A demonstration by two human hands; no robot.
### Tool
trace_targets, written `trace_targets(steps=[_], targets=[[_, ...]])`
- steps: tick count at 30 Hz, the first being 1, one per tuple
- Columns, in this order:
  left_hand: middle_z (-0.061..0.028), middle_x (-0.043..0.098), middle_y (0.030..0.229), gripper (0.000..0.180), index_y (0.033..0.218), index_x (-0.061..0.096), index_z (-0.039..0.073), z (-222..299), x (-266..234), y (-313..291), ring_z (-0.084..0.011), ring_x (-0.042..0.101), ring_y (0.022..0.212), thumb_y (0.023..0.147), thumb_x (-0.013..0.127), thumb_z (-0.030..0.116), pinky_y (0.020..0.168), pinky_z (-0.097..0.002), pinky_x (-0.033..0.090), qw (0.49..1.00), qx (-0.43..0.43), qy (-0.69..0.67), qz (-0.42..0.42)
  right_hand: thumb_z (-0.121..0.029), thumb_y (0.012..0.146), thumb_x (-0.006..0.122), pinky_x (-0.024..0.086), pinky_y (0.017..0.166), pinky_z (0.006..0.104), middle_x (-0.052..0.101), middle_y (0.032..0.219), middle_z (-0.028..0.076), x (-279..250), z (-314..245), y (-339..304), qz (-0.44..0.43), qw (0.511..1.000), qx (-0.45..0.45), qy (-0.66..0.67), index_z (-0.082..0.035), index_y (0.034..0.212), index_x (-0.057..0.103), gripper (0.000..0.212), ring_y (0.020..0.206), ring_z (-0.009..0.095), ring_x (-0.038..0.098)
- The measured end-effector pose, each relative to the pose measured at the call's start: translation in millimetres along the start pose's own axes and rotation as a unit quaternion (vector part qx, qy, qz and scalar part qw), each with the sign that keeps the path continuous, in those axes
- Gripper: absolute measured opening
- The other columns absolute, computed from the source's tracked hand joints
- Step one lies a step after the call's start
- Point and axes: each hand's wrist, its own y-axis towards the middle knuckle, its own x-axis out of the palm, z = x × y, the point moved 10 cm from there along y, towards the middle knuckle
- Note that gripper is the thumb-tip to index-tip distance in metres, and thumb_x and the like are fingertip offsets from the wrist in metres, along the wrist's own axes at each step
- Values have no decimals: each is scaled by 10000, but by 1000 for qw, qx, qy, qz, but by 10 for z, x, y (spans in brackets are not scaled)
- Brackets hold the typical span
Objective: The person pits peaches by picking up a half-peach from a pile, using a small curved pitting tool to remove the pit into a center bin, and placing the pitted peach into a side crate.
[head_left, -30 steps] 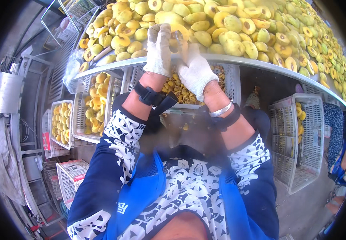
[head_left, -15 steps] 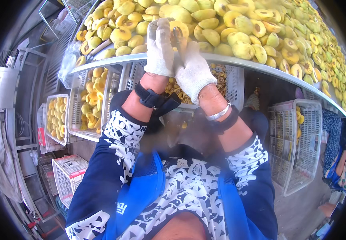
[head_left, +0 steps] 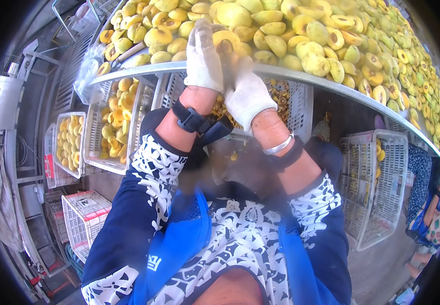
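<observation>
Both my hands wear white knit gloves and meet just above the metal edge of the table (head_left: pixel 332 87). My left hand (head_left: pixel 205 57) is closed at the side of a halved yellow peach (head_left: pixel 226 39), its cut face toward me. My right hand (head_left: pixel 249 90) is closed close against it, below the fruit. A dark blur lies between the two hands, so what the right fingers grip cannot be made out. Beyond them, a deep pile of peach halves (head_left: pixel 314 35) covers the table, many with the pit hollow showing.
Below my hands stands a white crate (head_left: pixel 301 104) of brown pits and scraps. Crates of peach halves (head_left: pixel 114 119) sit at the left, another crate (head_left: pixel 382 188) at the right. A wooden-handled tool (head_left: pixel 131 52) lies by the table's left end. Another person's arm (head_left: pixel 432 209) shows far right.
My hands stay together at nearly the same place. The dark tool seen between them before is now blurred, and the peach half shows more. The view has shifted slightly.
</observation>
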Motion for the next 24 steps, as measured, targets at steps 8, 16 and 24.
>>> trace_targets(steps=[8, 16, 24], targets=[[-82, 663, 763, 529, 852, 642, 10, 201, -49, -44, -142, 608, 649, 982, 401, 463, 574, -254, 486, 999, 20, 33, 25, -185, 829, 518, 484, 788, 470, 603, 919, 319, 25, -132, -94, -46, 994, -62, 78, 86, 1139, 407, 426, 903, 465, 584], [-97, 680, 753, 559, 797, 651, -11, 294, 86, -71, -153, 623, 656, 1000, 346, 411, 634, -262, 500, 985, 53, 52, -154, -151, 833, 571, 385, 388, 243, 540, 662, 57, 116, -213, -335, -251, 902, 69, 345, -42, 1059, 473, 269, 450, 108, 479], [-168, 641, 757, 519, 729, 569, 33, 663, -332, 155, -278, 626, 690, 961, 431, 477, 663, -363, 527, 991, 47, 83, -93, -151, 806, 556, 473, 578, 362, 615, 827, 164, 191, 48, -338, -296, 947, 63, 110, -29, 1122, 477, 348, 689, 252, 599]])
